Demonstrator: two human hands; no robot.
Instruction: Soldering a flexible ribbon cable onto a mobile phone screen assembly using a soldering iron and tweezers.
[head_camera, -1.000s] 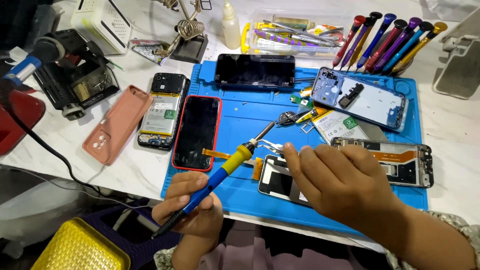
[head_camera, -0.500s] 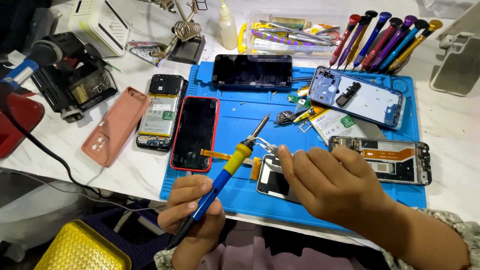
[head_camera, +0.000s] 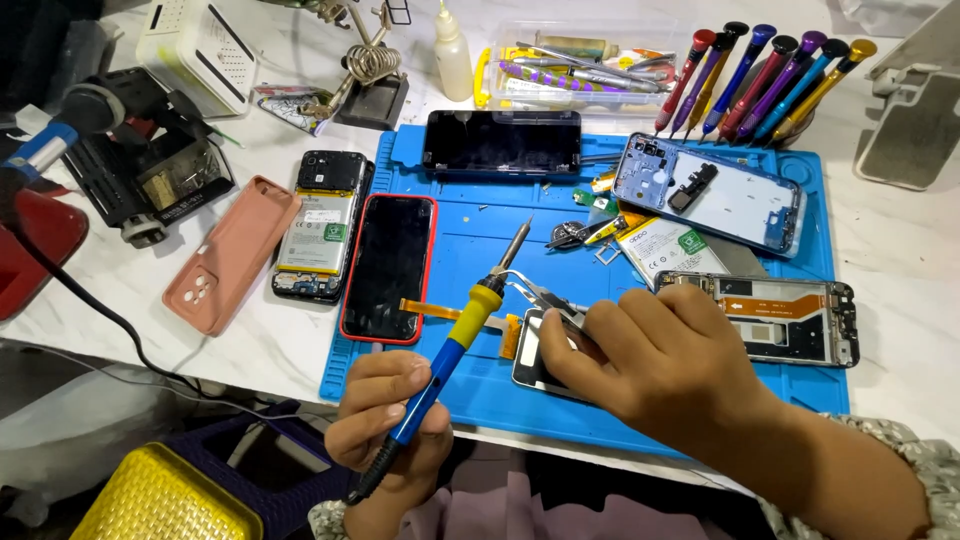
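We're looking down at a white table with a blue mat lying across its middle. On the mat, going by size: a black phone lying face up at the top edge, a blue phone frame sitting to its right, an open chassis with an orange flex lying right of centre, a red-edged phone lying half on the mat's left edge, and a battery resting between frame and chassis. Left of the mat, an opened phone and a pink case are lying side by side. A screwdriver rack is standing at the top right, a clear box beside it.

Our left hand is gripping the iron by its blue-and-yellow handle, fingers curled tight round it, tip pointing up and away over the mat, not touching anything. Our right hand is closing on tweezers, fingers pinched, palm covering most of a small screen part near the mat's front edge. Tweezer tips are sitting just beside the iron's yellow collar; we can't tell whether they're holding anything.
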